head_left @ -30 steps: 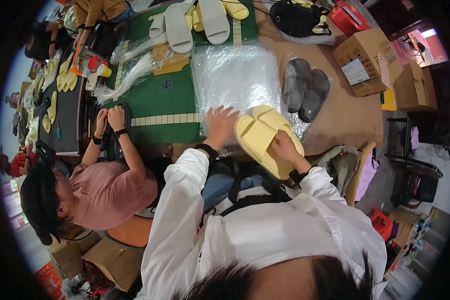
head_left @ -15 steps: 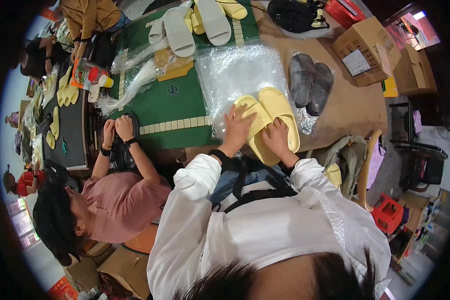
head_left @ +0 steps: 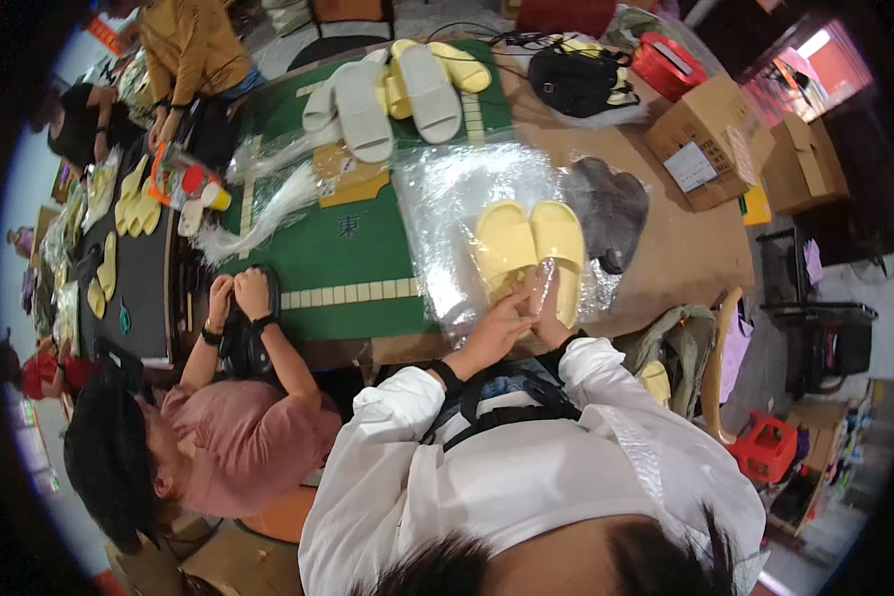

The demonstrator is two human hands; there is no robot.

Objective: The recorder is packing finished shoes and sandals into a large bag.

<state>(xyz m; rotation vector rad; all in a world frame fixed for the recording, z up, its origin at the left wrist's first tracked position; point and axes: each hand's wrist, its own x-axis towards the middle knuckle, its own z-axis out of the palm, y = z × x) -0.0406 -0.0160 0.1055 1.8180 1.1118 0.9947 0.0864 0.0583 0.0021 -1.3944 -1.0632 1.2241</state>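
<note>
A pair of yellow slide slippers lies side by side in front of me, the left slipper [head_left: 504, 238] and the right slipper [head_left: 558, 233] with toes pointing away. They rest on large clear plastic bags [head_left: 442, 189]. My right hand [head_left: 546, 298] lies on the heel half of the right slipper, fingers straight toward its strap; shiny film shows by it. Next to it, at the left slipper's heel, my left hand [head_left: 499, 330] has its fingers stretched toward the right hand. Whether it pinches any film is not clear. Dark slippers in clear plastic [head_left: 611, 214] lie just right.
Grey slippers [head_left: 435, 94] sit farther back on the green mat [head_left: 333, 283], beside white plastic strands [head_left: 268, 223]. A cardboard box [head_left: 700, 149] and a black bag [head_left: 576, 79] stand back right. A co-worker in pink [head_left: 243, 397] works close at my left.
The slippers have turned from a slant to pointing straight away. My left hand has left the left strap and moved down to the heel end, beside the right hand. The view has tilted up.
</note>
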